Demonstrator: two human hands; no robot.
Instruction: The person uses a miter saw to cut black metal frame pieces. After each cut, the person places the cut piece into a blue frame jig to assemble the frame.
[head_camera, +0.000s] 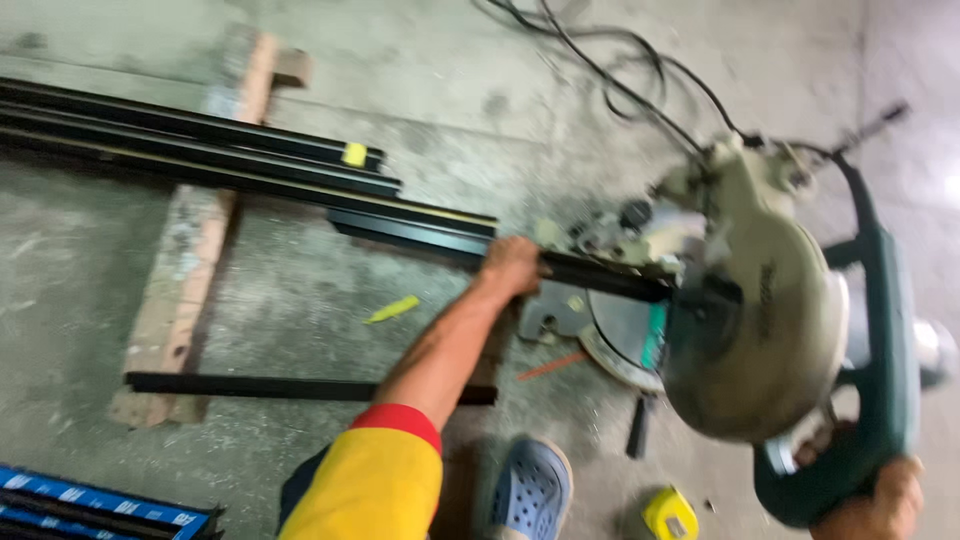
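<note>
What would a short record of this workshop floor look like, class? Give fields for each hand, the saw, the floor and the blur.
left hand: the left hand presses a black metal bar against the saw's base
right hand: the right hand grips the green handle
saw: chop saw with a beige blade guard, its cord trailing behind
floor: concrete floor, more black bars across a wooden plank, yellow tape measure, blue shoe
blur: right side smeared

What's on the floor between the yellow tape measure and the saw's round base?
In the head view, a short black stick-like piece lies on the concrete between the tape measure and the saw base; otherwise bare floor.
</note>
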